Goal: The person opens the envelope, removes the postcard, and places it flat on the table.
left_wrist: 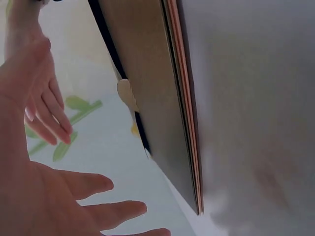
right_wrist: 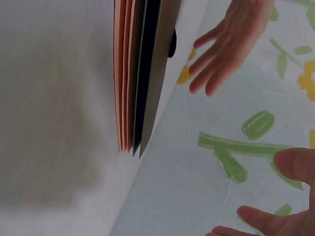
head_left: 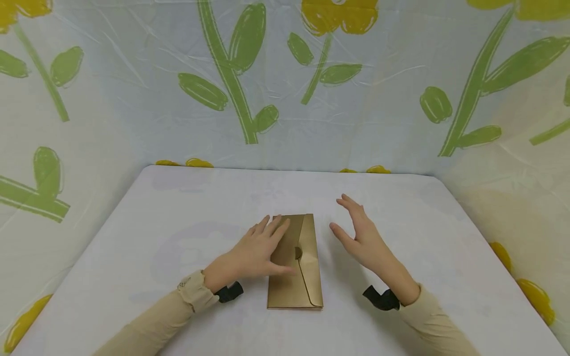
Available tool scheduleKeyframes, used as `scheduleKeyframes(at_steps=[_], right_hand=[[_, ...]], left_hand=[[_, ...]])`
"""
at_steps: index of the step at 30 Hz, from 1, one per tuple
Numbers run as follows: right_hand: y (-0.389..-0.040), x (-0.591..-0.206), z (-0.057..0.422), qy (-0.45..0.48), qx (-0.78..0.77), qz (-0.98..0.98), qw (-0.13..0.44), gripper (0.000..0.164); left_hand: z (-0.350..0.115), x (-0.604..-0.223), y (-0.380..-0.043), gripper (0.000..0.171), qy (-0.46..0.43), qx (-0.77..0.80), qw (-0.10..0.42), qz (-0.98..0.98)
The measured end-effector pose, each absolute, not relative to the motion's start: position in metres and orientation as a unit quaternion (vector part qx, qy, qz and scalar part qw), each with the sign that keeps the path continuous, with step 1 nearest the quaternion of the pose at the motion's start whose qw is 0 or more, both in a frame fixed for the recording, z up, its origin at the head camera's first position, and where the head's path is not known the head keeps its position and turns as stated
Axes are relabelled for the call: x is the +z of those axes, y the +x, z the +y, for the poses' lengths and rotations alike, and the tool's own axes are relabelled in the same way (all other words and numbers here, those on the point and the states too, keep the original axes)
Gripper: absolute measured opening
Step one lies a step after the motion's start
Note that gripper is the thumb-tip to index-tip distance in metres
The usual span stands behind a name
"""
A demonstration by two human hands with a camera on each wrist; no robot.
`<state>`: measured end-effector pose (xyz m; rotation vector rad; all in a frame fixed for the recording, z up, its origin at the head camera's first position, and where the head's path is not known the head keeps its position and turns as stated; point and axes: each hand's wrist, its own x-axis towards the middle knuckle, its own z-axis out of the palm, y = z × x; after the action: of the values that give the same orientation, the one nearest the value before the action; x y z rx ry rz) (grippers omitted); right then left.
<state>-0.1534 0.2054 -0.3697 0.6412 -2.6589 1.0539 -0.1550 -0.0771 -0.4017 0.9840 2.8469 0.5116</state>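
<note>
A flat gold envelope [head_left: 287, 292] lies lengthwise on the table, its slanted flap running along the right side and a small rounded tab tucked at the middle. Over its left half hovers my left hand [head_left: 254, 252], fingers spread and gripping nothing. To the right of the envelope my right hand [head_left: 365, 240] is raised off the table, thumb and fingers apart with nothing between them. Several thin pinkish-orange layers show along the edge of the envelope [right_wrist: 129, 73] in the right wrist view. The left wrist view shows a gap between my left hand [left_wrist: 44, 196] and the envelope.
A white cloth covers the table [head_left: 178, 207]. Behind and at both sides hangs a pale curtain [head_left: 147, 99] printed with green stems and yellow flowers. A black band [head_left: 383, 298] sits at my right wrist, another black band [head_left: 230, 292] at my left.
</note>
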Motion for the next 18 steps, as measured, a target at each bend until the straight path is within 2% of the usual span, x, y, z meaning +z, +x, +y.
scheduleKeyframes(at_steps=[10, 18], right_hand=[[-0.142, -0.387, 0.184, 0.228, 0.402, -0.883, -0.081, 0.075], [-0.142, -0.4, 0.181, 0.249, 0.393, -0.863, -0.198, 0.088]], left_hand=[[-0.062, -0.417, -0.155, 0.132, 0.329, 0.143, 0.102, 0.928], [-0.058, -0.42, -0.153, 0.132, 0.323, 0.119, 0.129, 0.93]])
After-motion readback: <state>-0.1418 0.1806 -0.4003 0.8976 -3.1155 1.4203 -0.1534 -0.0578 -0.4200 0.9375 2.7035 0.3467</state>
